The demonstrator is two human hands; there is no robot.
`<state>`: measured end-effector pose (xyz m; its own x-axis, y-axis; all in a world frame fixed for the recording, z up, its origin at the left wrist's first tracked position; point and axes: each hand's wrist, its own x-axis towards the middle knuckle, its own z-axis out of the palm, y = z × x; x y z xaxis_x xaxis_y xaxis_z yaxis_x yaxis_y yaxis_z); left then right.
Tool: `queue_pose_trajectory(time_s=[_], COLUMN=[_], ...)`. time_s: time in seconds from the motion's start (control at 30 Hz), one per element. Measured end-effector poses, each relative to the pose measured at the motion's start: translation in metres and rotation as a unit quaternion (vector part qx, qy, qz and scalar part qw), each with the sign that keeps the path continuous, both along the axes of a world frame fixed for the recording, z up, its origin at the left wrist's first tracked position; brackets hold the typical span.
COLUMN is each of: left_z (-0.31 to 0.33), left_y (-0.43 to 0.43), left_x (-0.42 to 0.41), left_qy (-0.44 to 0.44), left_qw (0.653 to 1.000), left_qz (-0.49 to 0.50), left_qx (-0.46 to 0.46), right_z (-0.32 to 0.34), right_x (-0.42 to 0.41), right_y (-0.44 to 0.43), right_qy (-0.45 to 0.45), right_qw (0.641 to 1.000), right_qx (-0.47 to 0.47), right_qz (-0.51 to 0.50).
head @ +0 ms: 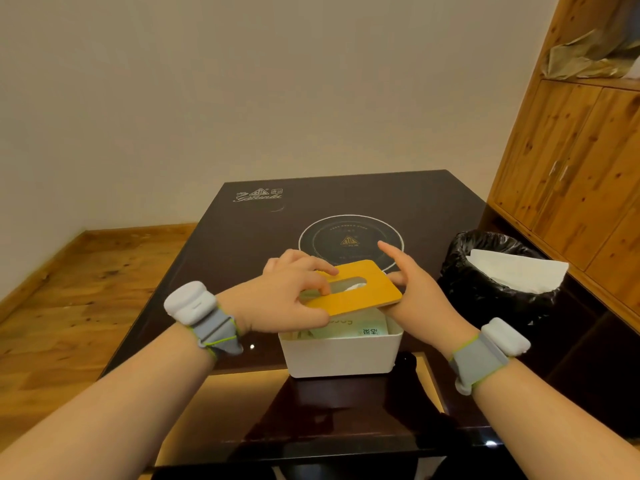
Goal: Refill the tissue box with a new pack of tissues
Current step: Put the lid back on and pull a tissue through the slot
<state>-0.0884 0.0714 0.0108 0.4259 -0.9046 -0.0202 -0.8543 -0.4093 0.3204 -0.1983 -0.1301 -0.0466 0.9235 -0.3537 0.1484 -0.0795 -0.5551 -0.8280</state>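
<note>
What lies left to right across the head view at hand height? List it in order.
Left wristband → left hand → yellow lid, held over the white box → right hand → right wristband → black-lined bin → wooden cabinet.

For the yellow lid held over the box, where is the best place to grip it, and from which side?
Grip the yellow lid by its two short ends, one hand from each side, as the left hand and right hand do now. It is a thin flat plate, tilted above the white box, so edge pinches probably keep the central slot clear.
</note>
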Motion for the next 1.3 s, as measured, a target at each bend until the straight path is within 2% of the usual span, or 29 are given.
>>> queue_pose_trajectory(time_s=[0.27,0.4,0.5,0.73,0.9,1.03,1.3], left_z=[-0.002,-0.005,-0.003,0.004,0.007,0.006,-0.011], left_y=[-0.001,-0.002,-0.006,-0.021,-0.025,-0.021,-0.016], left_x=[-0.002,-0.006,-0.010,-0.013,-0.014,-0.015,-0.014], left_qy=[0.011,0.056,0.055,0.136,0.114,0.126,0.141], left_qw=[1.000,0.998,0.996,0.987,0.985,0.978,0.967], left_qz=[0.006,0.027,0.052,0.075,0.101,0.122,0.121], left_qx=[0.021,-0.024,-0.051,-0.028,-0.085,-0.112,-0.176], right_z=[-0.005,-0.012,-0.016,-0.011,-0.011,-0.008,-0.004], right_x=[0.000,0.002,0.003,-0.002,-0.002,-0.009,-0.027], right_y=[-0.002,-0.003,-0.006,0.000,-0.001,-0.006,-0.004], right_qy=[-0.029,-0.024,-0.009,-0.005,-0.004,0.022,0.050], right_qw=[0.999,1.000,1.000,1.000,1.000,1.000,0.993], right_qx=[0.025,-0.001,-0.011,-0.012,-0.010,0.006,0.065], right_qz=[-0.005,-0.015,-0.018,-0.021,-0.025,-0.011,0.085])
